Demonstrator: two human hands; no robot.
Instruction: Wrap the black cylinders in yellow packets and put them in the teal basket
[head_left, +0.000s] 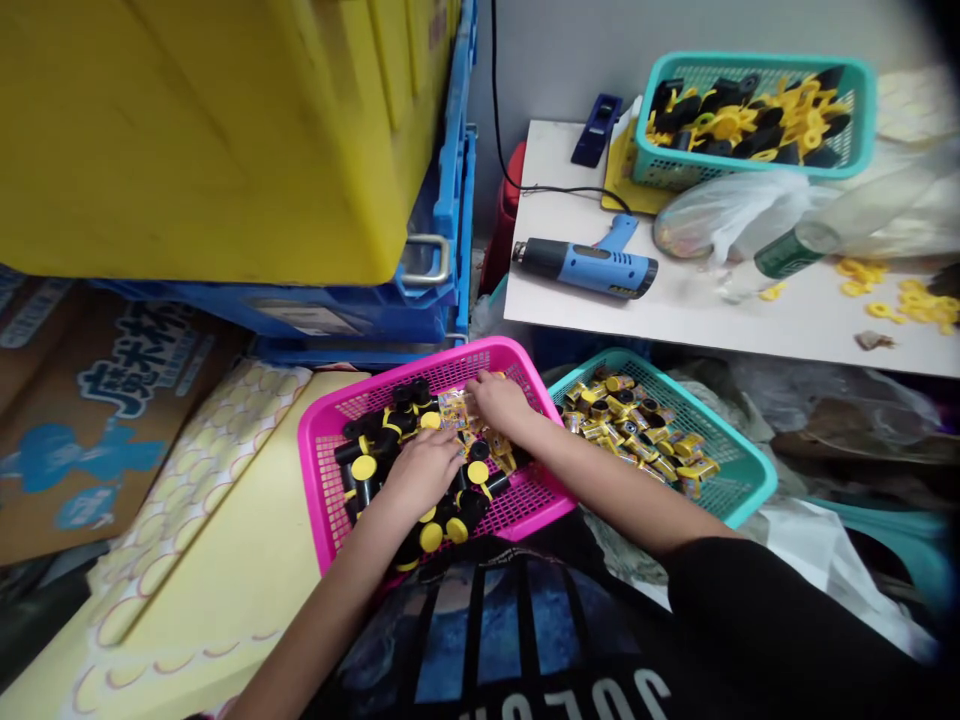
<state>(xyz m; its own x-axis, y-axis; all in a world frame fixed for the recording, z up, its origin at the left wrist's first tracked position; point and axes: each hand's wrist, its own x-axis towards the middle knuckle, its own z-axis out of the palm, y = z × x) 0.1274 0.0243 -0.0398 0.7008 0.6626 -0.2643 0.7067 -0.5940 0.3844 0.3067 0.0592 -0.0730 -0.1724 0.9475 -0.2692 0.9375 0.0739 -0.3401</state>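
My left hand [422, 472] lies palm down over a pile of black cylinders with yellow caps [365, 480] in a pink plastic mesh basket [442, 355]. My right hand [499, 400] rests further in, its fingers at a small heap of colourful foil packets [457, 410] in the same basket. What either hand grips is hidden by the fingers. To the right, a teal mesh basket [739, 480] holds many small yellow-labelled cylinders [637, 430], close to my right forearm.
Above on a white table [675, 310] lie a blue heat gun [585, 265], a plastic bag [720, 215], loose yellow rings [911, 305] and a teal basket [750, 120] of black and yellow parts. A yellow crate [187, 130] and a blue crate [300, 315] stand to the left.
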